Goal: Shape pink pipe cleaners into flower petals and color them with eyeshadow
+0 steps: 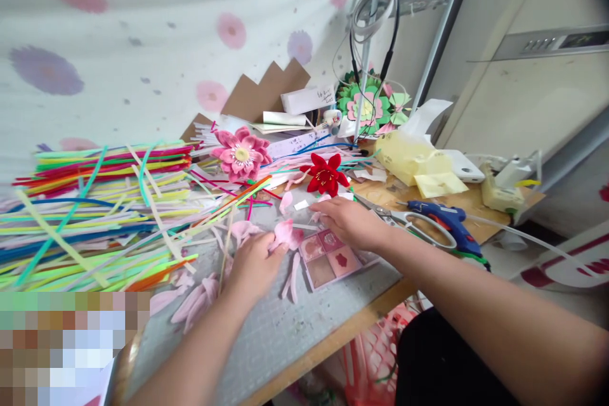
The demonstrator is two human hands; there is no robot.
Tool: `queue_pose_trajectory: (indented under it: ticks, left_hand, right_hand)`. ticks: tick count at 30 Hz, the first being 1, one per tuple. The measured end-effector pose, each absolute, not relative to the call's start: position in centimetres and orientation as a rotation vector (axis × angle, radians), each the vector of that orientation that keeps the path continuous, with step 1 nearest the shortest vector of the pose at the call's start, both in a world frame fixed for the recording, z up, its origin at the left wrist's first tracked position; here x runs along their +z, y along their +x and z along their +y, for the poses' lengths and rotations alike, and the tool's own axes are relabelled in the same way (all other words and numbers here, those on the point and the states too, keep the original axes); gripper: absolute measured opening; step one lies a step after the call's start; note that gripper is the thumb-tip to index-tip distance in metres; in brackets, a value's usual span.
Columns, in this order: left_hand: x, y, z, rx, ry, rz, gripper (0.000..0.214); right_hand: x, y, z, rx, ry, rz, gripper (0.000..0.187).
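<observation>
My left hand [254,266] pinches a pink fuzzy petal [287,233] between thumb and fingers, above the grey cutting mat [285,336]. My right hand [352,223] is closed just beyond a four-pan makeup palette [343,261] of pink and brown powders. Whatever is in its fingertips is too small to make out. More pale pink petals [196,301] lie left of my left hand, and a folded pink strip [292,278] lies beside the palette. A red flower [327,175] and a pink flower [242,155] stand behind my hands.
Bundles of coloured pipe cleaners [109,216] cover the left side. Scissors [419,228] and a blue glue gun [450,225] lie right of my right hand. A tissue pack [409,155] and power strip [504,190] sit farther right. A shelf pole [368,44] rises behind.
</observation>
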State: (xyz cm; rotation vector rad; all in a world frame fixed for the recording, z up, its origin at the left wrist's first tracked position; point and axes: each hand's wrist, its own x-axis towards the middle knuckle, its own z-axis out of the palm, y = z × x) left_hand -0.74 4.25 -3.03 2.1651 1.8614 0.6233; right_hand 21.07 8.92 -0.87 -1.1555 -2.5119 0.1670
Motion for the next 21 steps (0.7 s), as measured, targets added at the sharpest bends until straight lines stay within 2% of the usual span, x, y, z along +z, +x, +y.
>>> queue_pose_trajectory:
  ticks: [6, 10, 16, 21]
  left_hand:
    - [-2.9, -1.4, 4.7, 0.377, 2.267, 2.007, 0.018]
    - [-2.9, -2.0, 4.8, 0.417, 2.228, 2.026, 0.018]
    - [-2.7, -2.1, 4.7, 0.451, 2.199, 2.027, 0.03]
    - [-3.2, -2.3, 5.0, 0.477, 2.21, 2.049, 0.029]
  right_hand:
    - [0.1, 19.0, 11.3, -0.018, -1.275, -2.737, 0.031]
    - [-0.4, 18.6, 12.1, -0.055, -1.301, -2.794, 0.026]
    - [-1.0, 18.6, 12.1, -0.074, -1.318, -2.816, 0.02]
    - [0.1, 19.2, 10.9, -0.084, -1.306, -2.719, 0.027]
